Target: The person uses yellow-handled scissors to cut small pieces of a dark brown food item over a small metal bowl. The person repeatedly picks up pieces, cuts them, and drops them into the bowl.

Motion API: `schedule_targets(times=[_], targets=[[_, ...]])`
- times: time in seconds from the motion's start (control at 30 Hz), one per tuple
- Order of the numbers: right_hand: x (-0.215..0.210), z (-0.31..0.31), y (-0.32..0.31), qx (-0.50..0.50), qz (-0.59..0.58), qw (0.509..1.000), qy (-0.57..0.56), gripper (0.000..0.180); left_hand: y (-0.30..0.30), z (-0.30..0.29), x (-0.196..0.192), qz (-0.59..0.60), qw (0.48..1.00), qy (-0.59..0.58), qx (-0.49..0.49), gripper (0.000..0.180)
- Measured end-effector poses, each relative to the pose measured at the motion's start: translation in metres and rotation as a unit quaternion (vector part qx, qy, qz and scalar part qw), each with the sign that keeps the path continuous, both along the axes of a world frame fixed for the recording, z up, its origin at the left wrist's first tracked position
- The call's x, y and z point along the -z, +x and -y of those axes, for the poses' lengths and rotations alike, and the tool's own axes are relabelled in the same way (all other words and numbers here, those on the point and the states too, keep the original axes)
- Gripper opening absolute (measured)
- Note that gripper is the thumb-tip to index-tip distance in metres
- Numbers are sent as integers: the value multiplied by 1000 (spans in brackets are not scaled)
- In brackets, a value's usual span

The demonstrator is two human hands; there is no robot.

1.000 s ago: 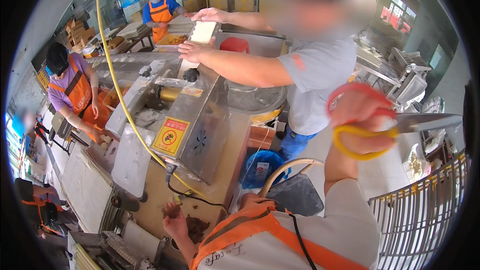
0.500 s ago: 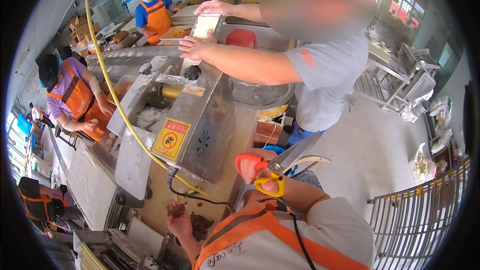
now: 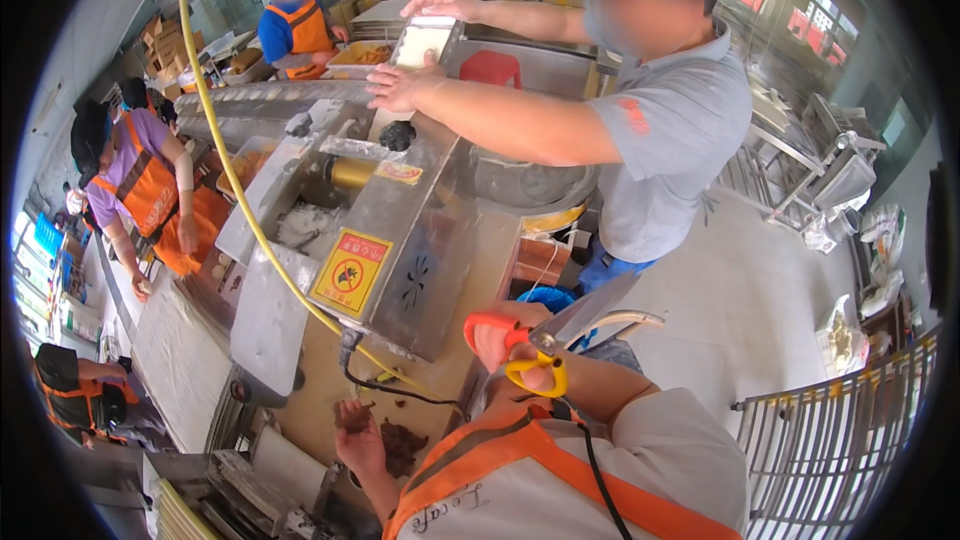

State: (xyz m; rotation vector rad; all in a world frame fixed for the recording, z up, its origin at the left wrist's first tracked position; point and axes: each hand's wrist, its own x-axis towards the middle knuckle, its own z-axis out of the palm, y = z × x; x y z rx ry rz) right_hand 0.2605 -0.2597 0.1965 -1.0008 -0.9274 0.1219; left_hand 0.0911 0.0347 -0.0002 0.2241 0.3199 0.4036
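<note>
My right hand (image 3: 498,342) is closed round the handles of a pair of scissors (image 3: 585,318). One handle loop is red, the other yellow, and the broad metal blades point up and to the right, away from the table. Low in the view, my left hand (image 3: 362,448) holds a clump of brown, paste-like food (image 3: 353,416) in its bent fingers. A larger pile of the same brown food (image 3: 402,448) lies on the table (image 3: 455,340) just right of that hand. Its exact make-up is too small to tell.
A floury metal machine (image 3: 415,270) with a yellow warning label stands ahead. A yellow cord (image 3: 225,155) hangs across it. A co-worker in grey (image 3: 670,130) holds a metal tray of white dough (image 3: 425,43) over it. Other aproned workers stand left. A metal rack (image 3: 840,430) is at right.
The view has shifted slightly. At left, the co-worker in purple has lowered a hand holding a small pale piece. My hands keep their holds, and the scissors look much the same.
</note>
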Motion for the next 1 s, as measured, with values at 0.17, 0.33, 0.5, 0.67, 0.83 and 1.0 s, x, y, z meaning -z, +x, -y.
schedule_targets(times=[0.17,0.33,0.5,0.67,0.83,1.0], targets=[[26,-22,13,-101,176,974,-105,59,6,-9,-10,82,996,14,-13,37],[49,-48,-38,-217,102,903,-356,43,8,-7,-60,57,997,-7,-57,40],[78,-82,-55,-271,91,828,-482,43,-18,-2,-83,5,991,40,-131,42],[110,-103,-57,-241,62,796,-552,46,-31,6,-81,12,987,37,-157,43],[109,-114,-57,-222,108,775,-582,49,-29,9,-91,28,981,55,-184,43],[125,-113,-59,-228,63,793,-561,51,-26,8,-88,35,983,73,-164,44]])
